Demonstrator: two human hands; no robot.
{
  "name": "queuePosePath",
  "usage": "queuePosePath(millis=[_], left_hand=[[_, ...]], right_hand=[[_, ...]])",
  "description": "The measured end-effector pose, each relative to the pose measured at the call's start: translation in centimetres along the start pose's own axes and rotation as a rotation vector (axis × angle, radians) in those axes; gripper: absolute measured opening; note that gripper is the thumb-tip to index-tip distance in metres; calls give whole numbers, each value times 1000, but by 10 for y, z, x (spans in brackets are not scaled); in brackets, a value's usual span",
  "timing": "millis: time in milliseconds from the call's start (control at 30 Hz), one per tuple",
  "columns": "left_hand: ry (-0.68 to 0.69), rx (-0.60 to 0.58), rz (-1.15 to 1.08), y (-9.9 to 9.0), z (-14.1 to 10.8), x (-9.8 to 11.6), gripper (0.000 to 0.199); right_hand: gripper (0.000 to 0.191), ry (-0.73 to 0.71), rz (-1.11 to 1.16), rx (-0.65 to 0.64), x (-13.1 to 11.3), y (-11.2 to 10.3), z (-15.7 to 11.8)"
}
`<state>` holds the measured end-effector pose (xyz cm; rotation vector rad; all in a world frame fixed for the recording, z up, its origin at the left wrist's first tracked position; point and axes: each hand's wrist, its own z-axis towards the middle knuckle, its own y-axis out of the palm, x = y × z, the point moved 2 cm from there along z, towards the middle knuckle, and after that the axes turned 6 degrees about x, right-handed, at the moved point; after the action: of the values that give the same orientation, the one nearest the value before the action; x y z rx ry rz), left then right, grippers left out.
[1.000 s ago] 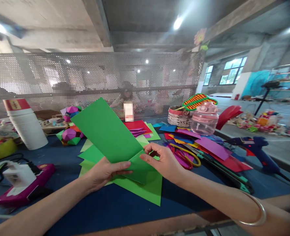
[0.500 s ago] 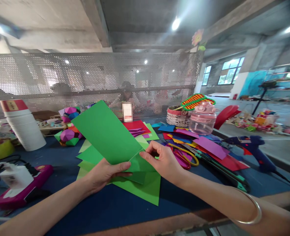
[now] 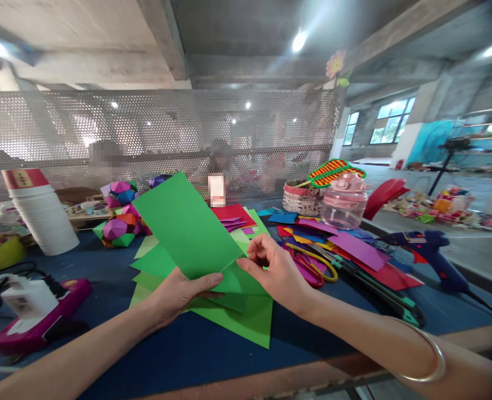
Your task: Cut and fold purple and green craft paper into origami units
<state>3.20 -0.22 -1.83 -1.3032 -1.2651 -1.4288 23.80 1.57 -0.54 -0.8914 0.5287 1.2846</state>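
A green sheet of paper (image 3: pixel 187 222) is held up at a slant over the table, with a pale crease or edge line across its lower part. My left hand (image 3: pixel 183 294) is closed on its lower left side, thumb on top and fingers underneath. At the right end of that line, my right hand (image 3: pixel 277 272) pinches the paper between thumb and bent fingers. Beneath both hands, light green sheets (image 3: pixel 250 322) lie fanned out on the blue tabletop (image 3: pixel 179 366).
Scissors with yellow handles (image 3: pixel 329 269), a green-and-black cutter (image 3: pixel 379 289) and coloured paper pieces (image 3: pixel 358 250) lie to the right, near a blue glue gun (image 3: pixel 433 250) and a clear bottle (image 3: pixel 344 205). Stacked paper cups (image 3: pixel 44 222) and a purple power strip (image 3: pixel 69 297) stand left.
The far end of the green sheet has swung slightly to the right. Both hands keep nearly the same place and grip on it.
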Motion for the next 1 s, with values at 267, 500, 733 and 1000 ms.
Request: queuePosePath(millis=[267,500,733,1000], left_hand=[[-20,25,22,-3,3,-4,54],[-32,-64,-45,-1,-1,1,54],[-34,-157,-101,1,2,1,29],[-49,-54,-168,-1,7,-1,50]], right_hand=[[33,31,-109,-146,0,2,1],[34,35,-135,-140,0,0,3],[34,9,-120,-70,1,-3,5],[33,35,-50,-65,0,-2,5]])
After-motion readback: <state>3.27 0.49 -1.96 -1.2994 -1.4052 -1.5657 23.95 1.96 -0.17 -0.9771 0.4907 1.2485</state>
